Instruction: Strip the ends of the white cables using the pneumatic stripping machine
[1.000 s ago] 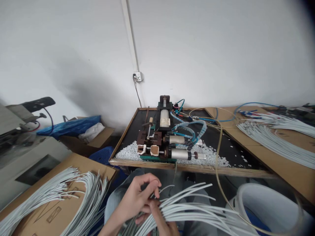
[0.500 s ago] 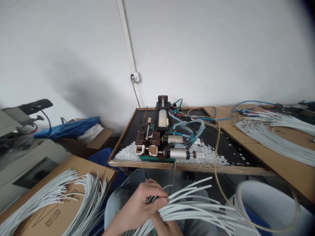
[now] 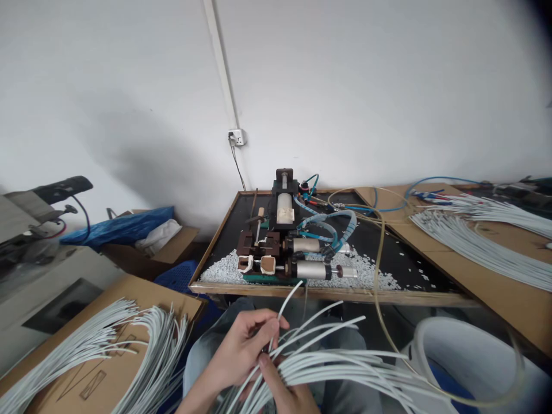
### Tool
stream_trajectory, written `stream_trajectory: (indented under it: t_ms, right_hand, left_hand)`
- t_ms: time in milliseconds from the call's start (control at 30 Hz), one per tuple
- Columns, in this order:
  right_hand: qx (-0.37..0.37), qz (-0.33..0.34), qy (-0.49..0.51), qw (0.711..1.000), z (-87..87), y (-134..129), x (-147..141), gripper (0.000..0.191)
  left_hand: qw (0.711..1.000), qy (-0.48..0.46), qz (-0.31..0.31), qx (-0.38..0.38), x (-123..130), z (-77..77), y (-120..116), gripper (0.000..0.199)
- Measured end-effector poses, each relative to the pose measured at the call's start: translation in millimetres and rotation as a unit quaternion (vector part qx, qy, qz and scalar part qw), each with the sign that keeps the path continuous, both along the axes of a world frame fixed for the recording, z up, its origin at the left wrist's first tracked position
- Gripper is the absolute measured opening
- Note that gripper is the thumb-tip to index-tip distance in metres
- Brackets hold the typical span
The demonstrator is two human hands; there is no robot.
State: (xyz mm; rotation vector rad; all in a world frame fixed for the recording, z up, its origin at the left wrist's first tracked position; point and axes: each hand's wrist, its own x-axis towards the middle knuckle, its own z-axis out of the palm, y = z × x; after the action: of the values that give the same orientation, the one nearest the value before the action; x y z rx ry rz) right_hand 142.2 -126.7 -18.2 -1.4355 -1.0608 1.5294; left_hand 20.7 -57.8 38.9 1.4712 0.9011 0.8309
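Observation:
In my lap lies a bundle of light grey-white cables (image 3: 340,368), its free ends fanned out to the right. Around its lower part closes my right hand (image 3: 288,394), thumb pressed across the strands; its other fingers are mostly hidden. Just left of it, my left hand (image 3: 241,348) pinches a single cable (image 3: 288,299) between thumb and fingers, and that cable's tip points up toward the table edge. Beyond both hands, a pneumatic machine with metal cylinders (image 3: 311,269) and brown clamp blocks (image 3: 268,264) sits on the table, touched by neither hand.
White scraps (image 3: 224,270) lie around the machine inside a wooden table rim (image 3: 336,294). More cables lie on cardboard at left (image 3: 150,351) and right (image 3: 483,247). A white bucket (image 3: 463,330) stands at the lower right, with a yellowish hose (image 3: 379,259) looping before it.
My left hand has shifted slightly left and now holds one cable raised apart from the bundle, its tip higher than before. My right hand stays around the bundle.

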Motion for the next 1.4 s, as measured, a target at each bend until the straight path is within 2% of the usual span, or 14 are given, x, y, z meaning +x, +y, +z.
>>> stream_trajectory:
  t_ms: [100, 200, 300, 467, 633, 867, 1167, 1400]
  right_hand:
    - [-0.011, 0.011, 0.036, 0.999, -1.8, 5, -4, 0.059]
    - [-0.03, 0.005, 0.128, 0.991, -5.7, 12, -8, 0.072]
    - [-0.036, -0.004, 0.201, 0.979, -10.0, 16, -10, 0.079]
    - [-0.04, -0.003, 0.22, 0.975, -6.4, 14, -10, 0.078]
    - [-0.026, -0.012, 0.194, 0.981, -0.2, 14, -9, 0.08]
    - [0.008, -0.016, 0.174, 0.985, -7.2, 19, -4, 0.072]
    - [0.007, -0.009, 0.163, 0.986, -6.5, 19, -2, 0.072]
    - [-0.007, -0.021, 0.181, 0.983, -8.8, 20, -4, 0.07]
  left_hand:
    - [1.0, 0.012, -0.014, -0.009, 0, -2.0, 1, 0.043]
    - [0.996, -0.005, 0.079, -0.036, -3, -9.8, 8, 0.041]
    - [0.981, -0.022, 0.19, 0.024, -9, -21.7, 22, 0.038]
    - [0.964, 0.001, 0.261, 0.056, -18, -38.9, 42, 0.038]
    - [0.965, 0.03, 0.253, 0.068, -19, -44.7, 53, 0.038]
    - [0.957, 0.028, 0.282, 0.068, -12, -49.1, 69, 0.039]
    - [0.957, 0.016, 0.285, 0.047, -12, -56.7, 71, 0.042]
    - [0.957, 0.019, 0.284, 0.051, -11, -52.3, 69, 0.041]
